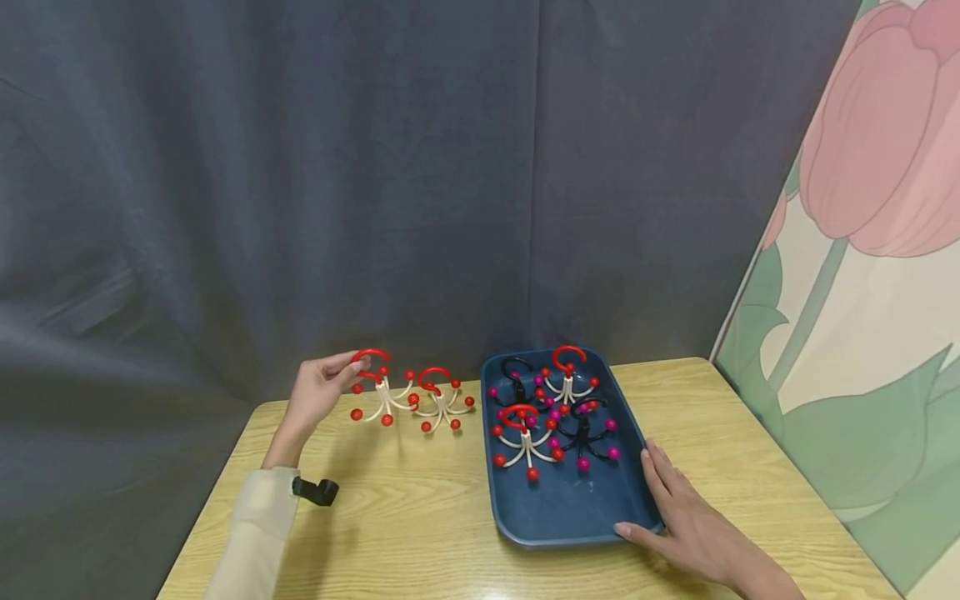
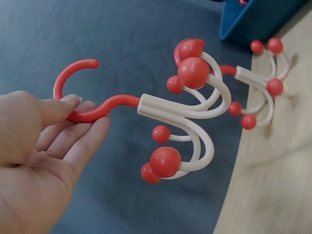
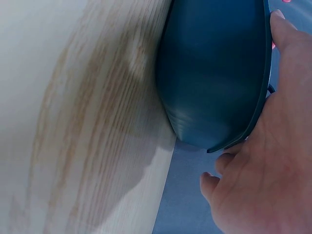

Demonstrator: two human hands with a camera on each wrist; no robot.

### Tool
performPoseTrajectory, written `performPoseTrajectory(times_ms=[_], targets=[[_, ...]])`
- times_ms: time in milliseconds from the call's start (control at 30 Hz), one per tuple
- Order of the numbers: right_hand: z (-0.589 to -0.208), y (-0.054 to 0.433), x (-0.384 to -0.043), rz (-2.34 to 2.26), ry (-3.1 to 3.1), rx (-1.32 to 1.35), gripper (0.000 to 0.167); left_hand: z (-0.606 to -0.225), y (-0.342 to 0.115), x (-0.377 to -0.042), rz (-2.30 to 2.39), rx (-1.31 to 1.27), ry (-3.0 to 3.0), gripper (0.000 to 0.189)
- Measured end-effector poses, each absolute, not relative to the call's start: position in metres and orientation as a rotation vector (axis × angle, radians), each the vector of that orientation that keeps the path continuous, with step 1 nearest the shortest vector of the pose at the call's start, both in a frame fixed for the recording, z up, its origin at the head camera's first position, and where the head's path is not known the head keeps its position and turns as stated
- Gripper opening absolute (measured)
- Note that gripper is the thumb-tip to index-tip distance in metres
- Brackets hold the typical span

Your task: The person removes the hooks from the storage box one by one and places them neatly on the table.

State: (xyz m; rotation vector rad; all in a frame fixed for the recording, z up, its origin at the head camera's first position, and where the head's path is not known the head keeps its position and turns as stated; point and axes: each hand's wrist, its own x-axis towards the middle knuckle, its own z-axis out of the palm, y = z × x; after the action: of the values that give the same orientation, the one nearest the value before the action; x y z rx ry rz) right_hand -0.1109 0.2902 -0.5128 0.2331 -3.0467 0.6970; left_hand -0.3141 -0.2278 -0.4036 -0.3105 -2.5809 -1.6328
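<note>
A white multi-armed hanger (image 1: 385,398) with red ball tips hangs from my left hand (image 1: 318,392). Thumb and fingers pinch its red hook, as the left wrist view shows close up. Just right of it, a second hanger of the same kind (image 1: 441,407) stands on the table. My right hand (image 1: 686,521) touches the near right corner of a dark blue tray (image 1: 540,521), thumb at the front rim and fairly straight fingers along the right side. Inside the tray are white hangers (image 1: 527,446) with red balls and black hangers (image 1: 583,437) with magenta balls, partly overlapping.
The wooden table (image 1: 405,508) carries everything. A dark grey curtain (image 1: 375,183) hangs along its back edge. At the right, a panel painted with tulips (image 1: 870,275) borders the table. A black band with a small device (image 1: 318,492) is on the left wrist.
</note>
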Motion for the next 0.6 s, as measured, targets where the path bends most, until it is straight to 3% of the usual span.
performPoseTrajectory(times_ms=[600], targets=[[-0.511,0.29,-0.111,0.651,-3.06,0.223,0.117,-0.452,-0.241,-0.346,-1.622,-0.286,-2.656,0.038]])
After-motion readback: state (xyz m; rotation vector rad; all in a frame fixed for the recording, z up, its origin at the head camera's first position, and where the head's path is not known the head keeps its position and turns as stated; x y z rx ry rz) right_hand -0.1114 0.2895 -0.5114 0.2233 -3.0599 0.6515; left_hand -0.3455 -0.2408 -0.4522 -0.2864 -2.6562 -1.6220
